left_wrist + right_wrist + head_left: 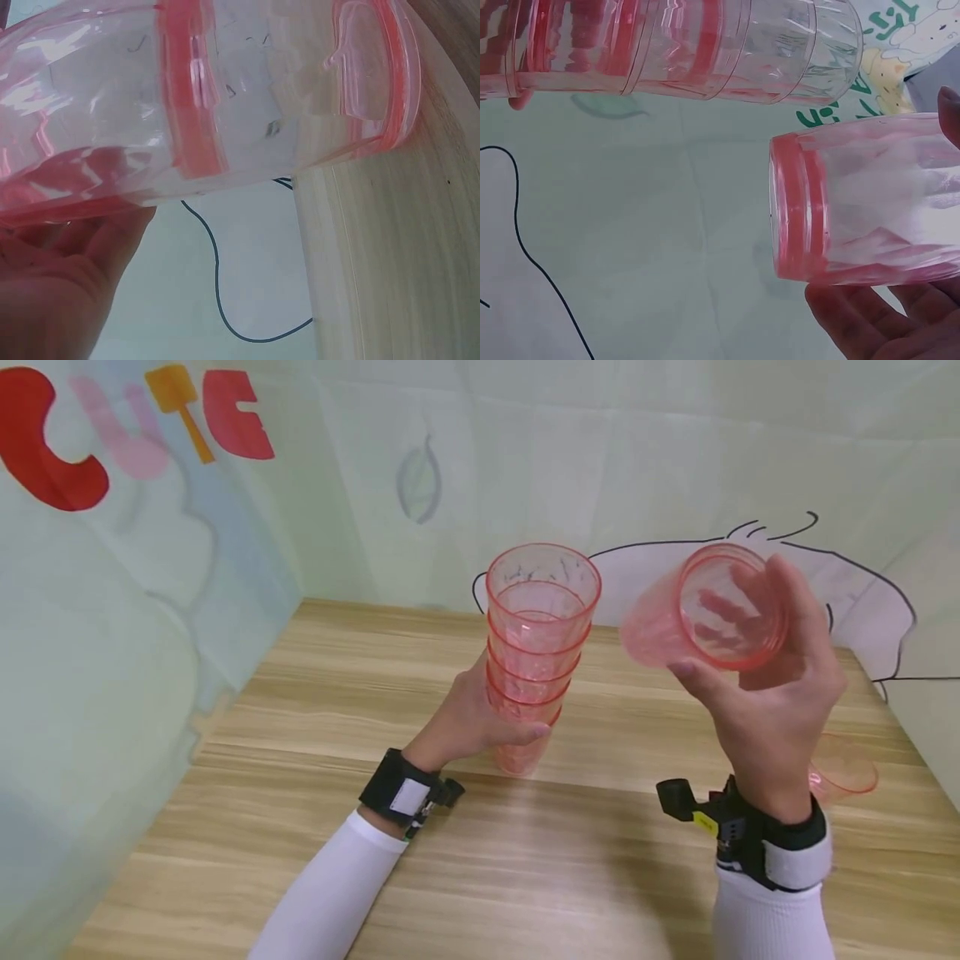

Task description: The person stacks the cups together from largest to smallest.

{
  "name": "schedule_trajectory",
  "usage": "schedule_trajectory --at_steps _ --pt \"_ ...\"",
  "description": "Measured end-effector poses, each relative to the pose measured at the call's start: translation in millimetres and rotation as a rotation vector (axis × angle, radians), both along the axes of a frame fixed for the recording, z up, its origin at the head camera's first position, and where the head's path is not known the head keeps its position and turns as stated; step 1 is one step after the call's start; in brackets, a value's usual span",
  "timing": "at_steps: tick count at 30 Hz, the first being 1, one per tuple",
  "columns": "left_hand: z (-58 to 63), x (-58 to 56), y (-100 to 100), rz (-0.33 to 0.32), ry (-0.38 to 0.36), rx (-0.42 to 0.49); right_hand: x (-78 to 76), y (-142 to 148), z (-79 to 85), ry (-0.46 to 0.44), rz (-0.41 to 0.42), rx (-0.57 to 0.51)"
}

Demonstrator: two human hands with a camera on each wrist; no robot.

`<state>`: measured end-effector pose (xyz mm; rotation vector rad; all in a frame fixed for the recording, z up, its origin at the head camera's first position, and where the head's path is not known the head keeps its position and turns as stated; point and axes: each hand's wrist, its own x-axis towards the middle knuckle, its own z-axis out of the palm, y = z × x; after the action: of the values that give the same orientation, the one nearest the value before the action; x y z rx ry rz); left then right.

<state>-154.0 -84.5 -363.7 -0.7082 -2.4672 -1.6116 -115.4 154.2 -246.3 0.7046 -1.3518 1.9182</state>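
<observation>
Several clear pink plastic cups stand nested in an upright stack (542,639), mouths up. My left hand (468,714) grips this stack low down, thumb across its front. To the right, my right hand (787,697) holds a single pink cup (654,620) in the air, fingers round its far side and thumb near the rim. That cup is tilted, with its round mouth facing the head camera and its base pointing left towards the stack. In the right wrist view, the cup's thick red base (799,210) shows just below the stack (705,49), apart from it.
Another pink cup (851,770) is on the wooden table (300,710) at the right, partly hidden behind my right wrist. A pale printed cloth (585,460) hangs along the back and left sides of the table. Both wrists carry strapped-on cameras.
</observation>
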Motion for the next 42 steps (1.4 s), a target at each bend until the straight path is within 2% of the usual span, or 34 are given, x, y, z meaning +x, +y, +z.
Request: schedule_trajectory --at_steps 9,27,35,42 --pt "0.2 -0.1 -1.4 -0.013 0.000 0.001 0.8 -9.4 4.4 0.022 0.019 -0.052" --pt "-1.4 -2.5 -0.2 0.002 0.015 -0.018 2.4 -14.7 13.9 0.065 -0.026 -0.113" --pt "-1.2 -1.5 0.3 0.008 0.009 -0.032 2.1 -16.5 19.8 0.062 -0.001 -0.129" --pt "-1.1 -1.9 1.2 0.020 0.033 -0.041 -2.0 -16.9 25.2 0.088 0.008 -0.159"
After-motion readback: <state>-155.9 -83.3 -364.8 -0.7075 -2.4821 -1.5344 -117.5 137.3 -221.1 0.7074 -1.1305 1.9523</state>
